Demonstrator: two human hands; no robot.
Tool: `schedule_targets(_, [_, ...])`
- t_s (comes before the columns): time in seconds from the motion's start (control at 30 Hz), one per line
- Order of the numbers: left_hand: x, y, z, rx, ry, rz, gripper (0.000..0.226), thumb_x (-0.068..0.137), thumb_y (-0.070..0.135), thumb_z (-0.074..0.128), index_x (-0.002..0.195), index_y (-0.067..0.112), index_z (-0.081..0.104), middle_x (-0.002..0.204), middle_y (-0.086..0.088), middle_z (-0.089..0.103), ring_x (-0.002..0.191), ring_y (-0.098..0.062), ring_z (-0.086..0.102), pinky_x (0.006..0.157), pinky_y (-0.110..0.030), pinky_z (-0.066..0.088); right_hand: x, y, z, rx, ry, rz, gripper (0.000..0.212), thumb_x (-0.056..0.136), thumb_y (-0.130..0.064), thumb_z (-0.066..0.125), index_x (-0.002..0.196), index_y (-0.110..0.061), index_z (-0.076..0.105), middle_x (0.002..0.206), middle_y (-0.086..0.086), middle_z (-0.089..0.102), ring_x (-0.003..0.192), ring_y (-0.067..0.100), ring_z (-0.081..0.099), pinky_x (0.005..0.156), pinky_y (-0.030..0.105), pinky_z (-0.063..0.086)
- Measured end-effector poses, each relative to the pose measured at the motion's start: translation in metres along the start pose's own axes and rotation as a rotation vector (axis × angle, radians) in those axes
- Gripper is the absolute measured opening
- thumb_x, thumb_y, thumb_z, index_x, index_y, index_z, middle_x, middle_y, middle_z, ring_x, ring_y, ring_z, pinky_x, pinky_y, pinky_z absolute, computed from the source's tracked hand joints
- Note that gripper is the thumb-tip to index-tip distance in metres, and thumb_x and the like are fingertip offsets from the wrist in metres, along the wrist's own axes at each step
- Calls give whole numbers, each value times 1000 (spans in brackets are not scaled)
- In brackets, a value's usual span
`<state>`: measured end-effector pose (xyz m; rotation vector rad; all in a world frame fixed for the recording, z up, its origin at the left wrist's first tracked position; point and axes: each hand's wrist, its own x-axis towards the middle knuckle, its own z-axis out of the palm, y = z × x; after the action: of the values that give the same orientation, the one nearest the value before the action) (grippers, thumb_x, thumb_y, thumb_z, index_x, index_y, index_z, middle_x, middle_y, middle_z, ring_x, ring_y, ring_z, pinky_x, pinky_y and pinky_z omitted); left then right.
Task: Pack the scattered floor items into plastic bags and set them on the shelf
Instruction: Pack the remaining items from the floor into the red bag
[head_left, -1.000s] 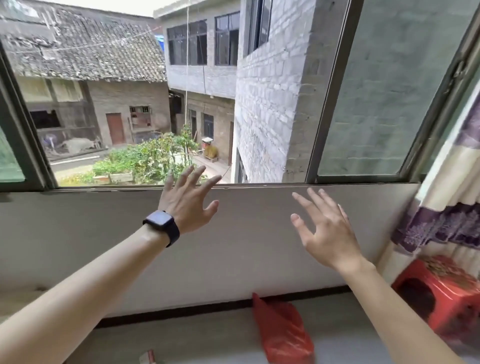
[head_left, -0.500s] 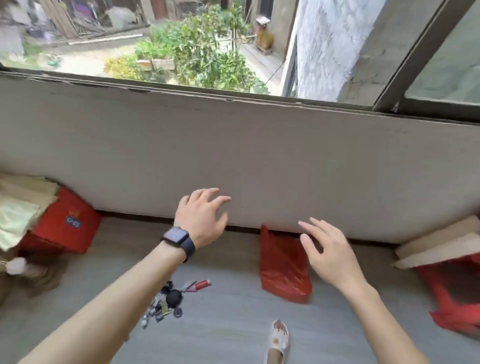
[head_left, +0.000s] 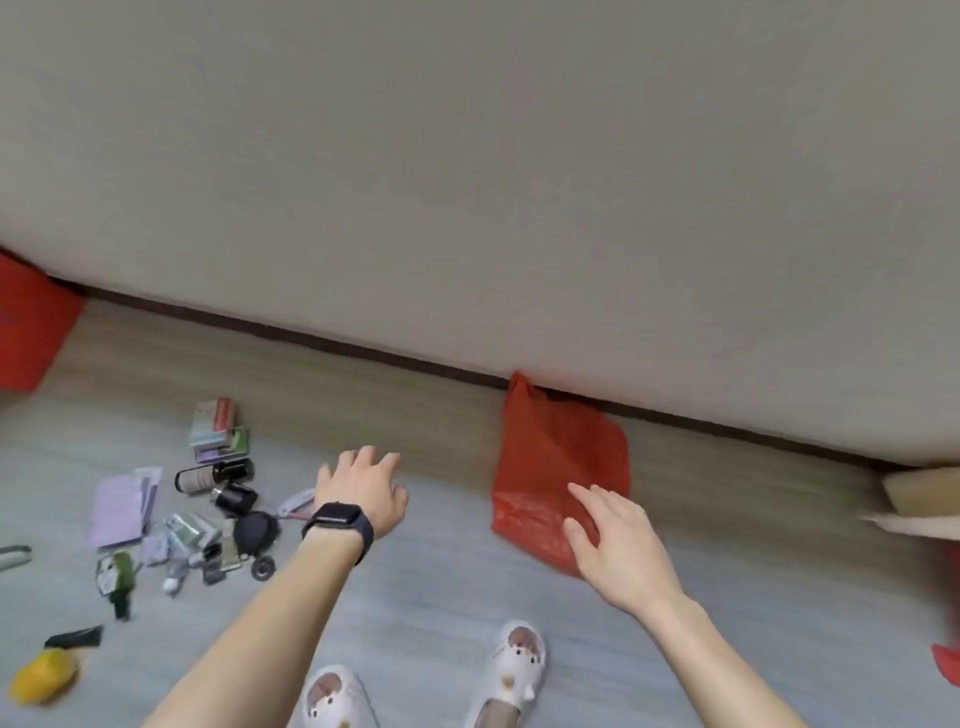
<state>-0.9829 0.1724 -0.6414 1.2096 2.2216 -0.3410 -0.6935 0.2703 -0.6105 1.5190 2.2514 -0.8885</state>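
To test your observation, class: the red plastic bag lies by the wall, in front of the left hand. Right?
No. The head view shows the red plastic bag in front of the right hand, not the left hand.

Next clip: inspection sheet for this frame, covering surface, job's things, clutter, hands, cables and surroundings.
Surface: grey floor.
Job's things: red plastic bag lying by the wall's foot; scattered items piled to its left.
Clutter: yellow object apart, lower left.
Hands: left hand open, holding nothing; right hand open over the bag's near edge, contact unclear.
Cables: nothing seen.
Surroundings: wall; red box far left; cardboard far right.
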Motion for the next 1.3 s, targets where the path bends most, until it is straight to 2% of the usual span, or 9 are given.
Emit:
schedule_targets(0.2, [89, 22, 179, 42, -130, 133, 58, 95, 47, 41, 150, 36, 25, 158, -5, 21, 145, -28, 17, 114, -52, 19, 100, 71, 129, -125, -45, 61, 69, 97, -53, 43, 157, -34, 15, 164, 6, 16, 150, 28, 12, 122, 38, 16])
schedule_targets(0.4, [146, 12, 328, 120, -159, 288, 63, 96, 54, 35, 153, 40, 12, 163, -1, -2, 149, -28, -2, 118, -57, 5, 176, 129, 238, -112, 171, 302, 102, 82, -71, 54, 156, -34, -7, 166, 6, -2, 151, 34, -1, 119, 56, 6])
schedule_targets(0.5, [171, -11, 386, 185, -107, 395, 66, 94, 60, 29, 152, 43, 4, 163, 1, -11, 149, -26, -8, 116, -58, 4, 206, 144, 277, -32, 218, 386, 114, 75, -74, 60, 154, -36, -13, 163, 7, 18, 151, 33, 4, 116, 64, 5])
schedule_targets(0.6, [187, -39, 427, 177, -7, 511, 71, 92, 64, 27, 151, 46, -6, 161, 4, -20, 150, -26, -10, 115, -59, 4, 220, 133, 317, -53, 276, 323, 111, 74, -69, 65, 156, -31, 1, 141, 9, 48, 138, 34, 30, 112, 63, 20])
schedule_targets(0.77, [193, -53, 427, -128, 106, 580, 69, 89, 68, 32, 152, 44, 16, 162, 7, 16, 148, -19, 15, 118, -53, 11, 214, 78, 395, -56, 245, 132, 98, 75, -66, 65, 153, -24, 22, 136, 2, 48, 127, 28, 42, 102, 48, 35])
schedule_targets(0.83, [196, -60, 403, -378, 101, 485, 77, 85, 71, 40, 152, 42, 15, 156, 2, 32, 143, -20, 30, 116, -44, 25, 203, 48, 429, -122, 163, 40, 90, 74, -68, 61, 148, -27, 31, 135, 0, 47, 124, 28, 44, 97, 47, 38])
schedule_targets(0.97, [189, -83, 356, -694, 61, 308, 99, 75, 66, 66, 151, 42, 7, 151, -5, 36, 135, -24, 41, 107, -36, 38, 171, 6, 479, -285, 87, -117, 69, 73, -67, 56, 130, -29, 49, 135, -1, 48, 118, 28, 48, 90, 45, 41])
schedule_targets(1.13, [143, -138, 362, -398, -62, 295, 85, 83, 46, 67, 149, 51, 13, 124, -4, 61, 111, -24, 60, 90, -34, 49, 131, -25, 494, -295, -129, -218, 75, 80, -66, 59, 144, -38, 34, 146, -2, 35, 131, 27, 37, 100, 45, 41])
schedule_targets(1.3, [64, -161, 423, -334, -220, 195, 66, 93, 42, 51, 149, 51, 17, 118, -9, 54, 111, -30, 58, 94, -34, 45, 84, -10, 490, -428, -475, -323, 87, 85, -44, 58, 155, -39, 7, 158, -1, 25, 139, 30, 35, 113, 43, 36])
